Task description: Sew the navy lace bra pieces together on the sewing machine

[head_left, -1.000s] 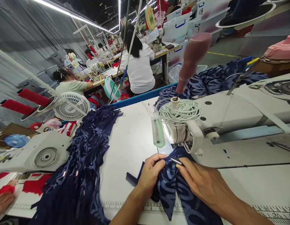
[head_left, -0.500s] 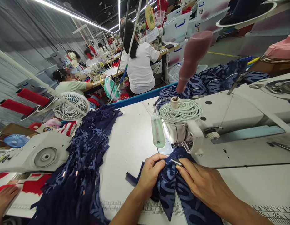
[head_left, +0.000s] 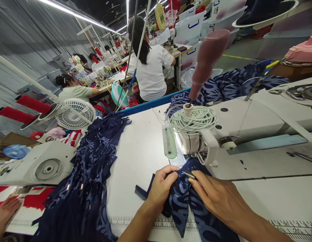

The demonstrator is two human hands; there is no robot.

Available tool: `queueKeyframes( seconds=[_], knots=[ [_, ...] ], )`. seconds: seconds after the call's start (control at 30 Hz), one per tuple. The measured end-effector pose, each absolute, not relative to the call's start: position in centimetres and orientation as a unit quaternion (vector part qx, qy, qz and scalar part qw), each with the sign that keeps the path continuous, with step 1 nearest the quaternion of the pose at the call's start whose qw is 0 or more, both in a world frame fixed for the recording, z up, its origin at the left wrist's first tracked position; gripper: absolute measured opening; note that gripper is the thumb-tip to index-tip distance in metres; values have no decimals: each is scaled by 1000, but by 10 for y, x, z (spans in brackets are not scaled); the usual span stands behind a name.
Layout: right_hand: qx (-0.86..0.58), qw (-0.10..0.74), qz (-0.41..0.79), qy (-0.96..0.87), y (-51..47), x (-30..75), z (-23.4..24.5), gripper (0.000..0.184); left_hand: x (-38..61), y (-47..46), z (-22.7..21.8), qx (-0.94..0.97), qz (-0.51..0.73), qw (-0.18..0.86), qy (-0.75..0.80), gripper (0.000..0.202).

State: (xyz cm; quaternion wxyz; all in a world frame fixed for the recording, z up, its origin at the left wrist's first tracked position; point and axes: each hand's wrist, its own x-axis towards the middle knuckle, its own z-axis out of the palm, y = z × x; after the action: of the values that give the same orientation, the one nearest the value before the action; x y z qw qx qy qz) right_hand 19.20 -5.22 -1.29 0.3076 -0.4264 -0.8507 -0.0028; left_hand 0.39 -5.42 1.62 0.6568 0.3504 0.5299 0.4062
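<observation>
Two bare hands work at lower centre of the frame: left hand [head_left: 161, 190] curls round a bunched fold of the soft navy fabric piece w/ pale blue swirl print [head_left: 182, 205], fingers pressed together on it; right hand [head_left: 216, 198] lies flat on the same cloth, fingertips pinching small metal thread snips [head_left: 189, 174]. Cloth sits on the smooth white table [head_left: 140, 151], its top edge tucked under the glossy white sewing machine head [head_left: 246, 124]. Just above: coiled white cord [head_left: 196, 119] and a frosted greenish tube lamp [head_left: 169, 143]. Centre-left, a limp heap of matching navy fabric [head_left: 87, 178]; lower left corner, a co-worker's hand [head_left: 3, 213] on red cloth.
</observation>
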Motion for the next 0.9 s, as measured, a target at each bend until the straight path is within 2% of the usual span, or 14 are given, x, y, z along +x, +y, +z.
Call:
queueKeyframes(
  seconds=[0.2, 0.5, 0.9],
  knots=[
    [-423, 317, -3, -849, -53, 189, -9, 26, 5, -54, 16, 372, 405, 645, 531, 28],
    [-411, 332, -11, -849, -57, 187, -13, 19, 8, -54, 16, 341, 406, 670, 519, 38],
    [-422, 333, -16, -843, -54, 195, -13, 17, 6, -57, 14, 389, 419, 642, 511, 36]
  ],
)
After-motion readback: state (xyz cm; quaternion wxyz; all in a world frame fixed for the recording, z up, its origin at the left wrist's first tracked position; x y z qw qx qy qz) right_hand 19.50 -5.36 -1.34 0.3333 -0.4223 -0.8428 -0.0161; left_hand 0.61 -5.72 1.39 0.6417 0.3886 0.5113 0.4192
